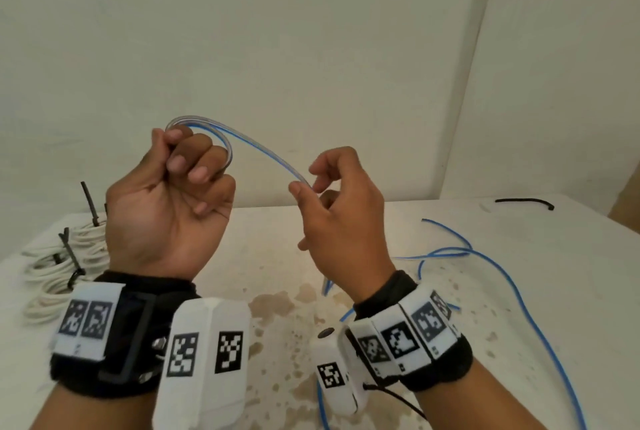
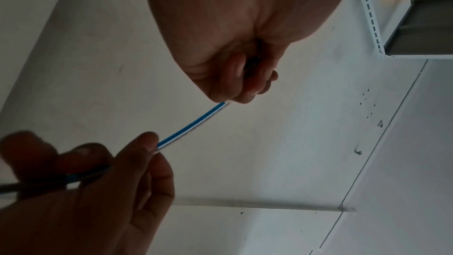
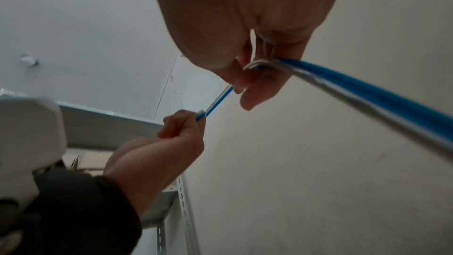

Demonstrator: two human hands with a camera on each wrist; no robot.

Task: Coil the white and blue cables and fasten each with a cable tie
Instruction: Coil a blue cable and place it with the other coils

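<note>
Table (image 1: pixel 277 239) was white, brown-stained at the near centre, set against a plain cream wall (image 1: pixel 311 31). Left hand (image 1: pixel 166 201) gripped a small loop of the blue cable (image 1: pixel 263 149), held above the table; right hand (image 1: pixel 341 201) pinched it further along. Slack trailed right. White cable coils (image 1: pixel 62 267), tied, lay at left. A black cable tie (image 1: pixel 524 202) lay far right.

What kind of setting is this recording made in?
Probably a storeroom or workshop corner, not a home: a stained white table against bare walls, slotted metal shelving nearby, and tied white cable coils beside loose blue cable.
</note>
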